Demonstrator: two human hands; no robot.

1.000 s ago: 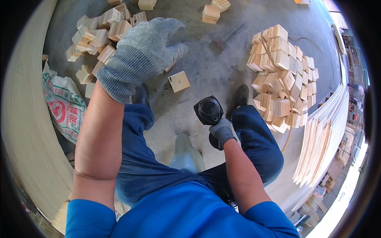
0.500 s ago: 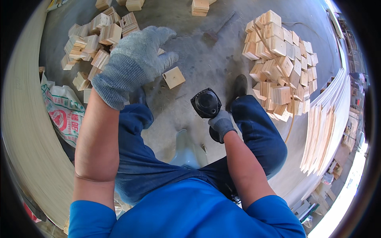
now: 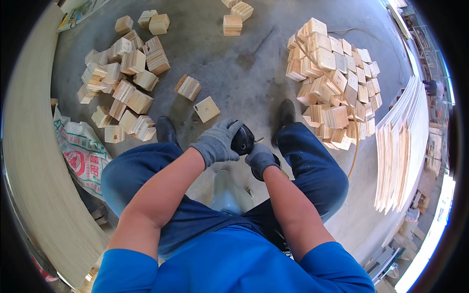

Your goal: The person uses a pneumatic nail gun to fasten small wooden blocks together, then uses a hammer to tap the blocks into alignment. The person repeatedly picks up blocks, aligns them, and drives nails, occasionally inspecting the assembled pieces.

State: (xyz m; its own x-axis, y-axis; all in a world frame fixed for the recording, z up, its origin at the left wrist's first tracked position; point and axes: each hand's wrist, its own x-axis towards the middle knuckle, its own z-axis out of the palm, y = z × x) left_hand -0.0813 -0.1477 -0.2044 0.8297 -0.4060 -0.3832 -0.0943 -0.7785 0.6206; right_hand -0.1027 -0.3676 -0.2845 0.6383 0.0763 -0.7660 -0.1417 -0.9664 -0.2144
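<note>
A black nail gun (image 3: 243, 140) with a rounded, bolted cap is held between my knees. My left hand (image 3: 218, 141), in a grey knitted glove, wraps its fingers round the cap end from the left. On the handle side my gloved right hand (image 3: 261, 157) is closed; it hides most of the grip, and the tool's lower part is out of sight. Just beyond my left hand lies a single square wooden block (image 3: 207, 109), flat on the floor. A layered stack of plywood pieces (image 3: 188, 88) rests a little farther off.
Loose wooden blocks (image 3: 133, 62) are heaped on the left, with a larger stacked pile (image 3: 337, 73) on the right. A tan hose (image 3: 357, 132) crosses that pile. A hammer-like tool (image 3: 246, 59) lies ahead. A printed sack (image 3: 80, 151) and thin plywood sheets (image 3: 393, 156) flank me.
My left hand has come down and right from above the blocks and closed on the nail gun's cap. The nail gun has tilted and shifted slightly left. Another plywood stack is now uncovered.
</note>
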